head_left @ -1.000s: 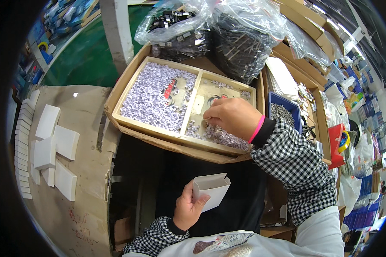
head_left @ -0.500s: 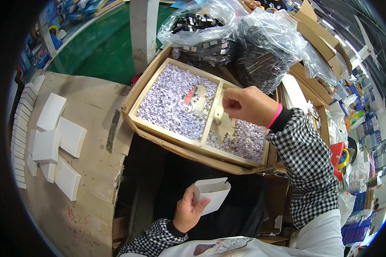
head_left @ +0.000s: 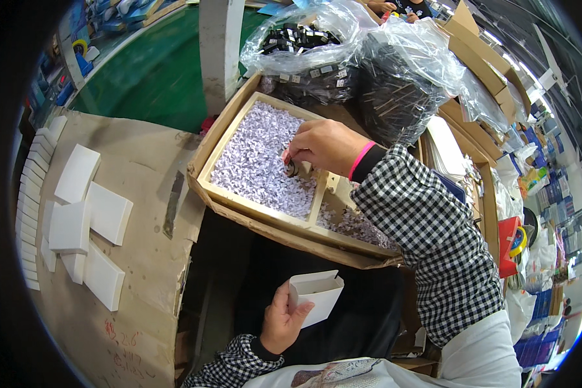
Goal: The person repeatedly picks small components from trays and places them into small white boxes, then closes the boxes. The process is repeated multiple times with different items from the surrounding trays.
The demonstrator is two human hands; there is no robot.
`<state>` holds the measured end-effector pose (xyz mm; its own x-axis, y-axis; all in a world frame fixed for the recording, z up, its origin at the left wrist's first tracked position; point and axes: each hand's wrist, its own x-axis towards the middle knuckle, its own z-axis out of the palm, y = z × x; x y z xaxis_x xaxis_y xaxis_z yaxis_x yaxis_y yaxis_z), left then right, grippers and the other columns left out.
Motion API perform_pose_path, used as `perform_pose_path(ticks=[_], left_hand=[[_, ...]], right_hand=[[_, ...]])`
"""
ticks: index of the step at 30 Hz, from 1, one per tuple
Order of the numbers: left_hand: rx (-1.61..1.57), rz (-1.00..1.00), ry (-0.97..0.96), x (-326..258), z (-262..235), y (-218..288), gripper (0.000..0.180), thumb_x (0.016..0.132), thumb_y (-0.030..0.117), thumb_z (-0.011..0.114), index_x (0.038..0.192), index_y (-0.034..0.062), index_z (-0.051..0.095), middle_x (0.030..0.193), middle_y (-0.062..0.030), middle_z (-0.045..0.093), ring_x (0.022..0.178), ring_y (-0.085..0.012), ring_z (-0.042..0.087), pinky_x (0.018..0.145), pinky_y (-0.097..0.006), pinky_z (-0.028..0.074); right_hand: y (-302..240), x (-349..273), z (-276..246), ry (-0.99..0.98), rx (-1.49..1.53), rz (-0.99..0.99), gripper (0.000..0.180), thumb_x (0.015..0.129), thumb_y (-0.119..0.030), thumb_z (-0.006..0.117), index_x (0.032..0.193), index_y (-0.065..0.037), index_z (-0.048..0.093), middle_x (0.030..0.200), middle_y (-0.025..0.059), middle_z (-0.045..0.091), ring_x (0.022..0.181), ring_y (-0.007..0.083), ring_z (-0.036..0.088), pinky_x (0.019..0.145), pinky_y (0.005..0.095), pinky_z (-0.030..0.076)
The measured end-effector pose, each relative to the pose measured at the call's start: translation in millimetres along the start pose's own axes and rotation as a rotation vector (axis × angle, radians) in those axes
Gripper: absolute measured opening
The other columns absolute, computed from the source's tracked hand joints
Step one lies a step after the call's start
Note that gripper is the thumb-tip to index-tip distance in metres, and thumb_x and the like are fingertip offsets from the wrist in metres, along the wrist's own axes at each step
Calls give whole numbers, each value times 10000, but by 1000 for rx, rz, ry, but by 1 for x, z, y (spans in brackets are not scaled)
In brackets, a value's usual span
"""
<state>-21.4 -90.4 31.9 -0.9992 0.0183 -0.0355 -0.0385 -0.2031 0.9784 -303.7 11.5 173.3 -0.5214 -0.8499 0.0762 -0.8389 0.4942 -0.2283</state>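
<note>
My left hand (head_left: 283, 324) is closed around a slim white box (head_left: 318, 302), held tilted above my dark lap with its top end open. A thin dark piece shows at the box's upper corner; its contents are hidden. Over the left compartment of a shallow wooden tray (head_left: 236, 194), my right hand (head_left: 323, 145) pinches its fingers together, down at the small whitish pieces (head_left: 255, 165) heaped there. Red and black marks show beside the fingertips. What the pinch holds, if anything, is too small to make out. More pieces (head_left: 359, 223) lie in the right compartment, partly covered by my sleeve.
White boxes (head_left: 71, 226) lie piled on a cardboard-covered table (head_left: 145, 284) at left, beside a row of others (head_left: 29, 207). Clear bags of black parts (head_left: 300, 39) and dark rods (head_left: 401, 90) stand behind the tray. A post (head_left: 220, 52) rises at the back.
My right hand has moved left from above the right compartment, down to the pieces in the left one. My left hand and the white box have barely shifted.
</note>
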Motion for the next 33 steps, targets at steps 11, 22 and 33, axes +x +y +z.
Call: perform_pose_path(ticks=[11, 22, 33], left_hand=[[-67, -11, 97, -1, 6, 0, 400, 831, 195, 699, 1090, -21, 483, 824, -73, 532, 718, -170, 521, 675, -295, 473], [-9, 29, 76, -3, 1, -3, 436, 867, 229, 661, 1161, -26, 463, 946, -102, 571, 831, -182, 570, 748, -287, 480], [118, 65, 16, -1, -5, -9, 518, 892, 247, 623, 1265, -31, 396, 1101, -136, 590, 1004, -181, 587, 867, -290, 473]], right_hand=[[6, -11, -7, 36, 6, 23, 177, 782, -138, 663, 938, -54, 670, 897, 109, 619, 844, 279, 612, 746, 361, 502], [-9, -8, -19, 101, 206, 235, 132, 890, -141, 569, 914, -15, 604, 839, 124, 653, 736, 211, 664, 674, 314, 530], [-26, -69, -16, -107, 91, 314, 225, 777, -190, 659, 918, -17, 688, 832, 148, 674, 736, 268, 656, 701, 337, 519]])
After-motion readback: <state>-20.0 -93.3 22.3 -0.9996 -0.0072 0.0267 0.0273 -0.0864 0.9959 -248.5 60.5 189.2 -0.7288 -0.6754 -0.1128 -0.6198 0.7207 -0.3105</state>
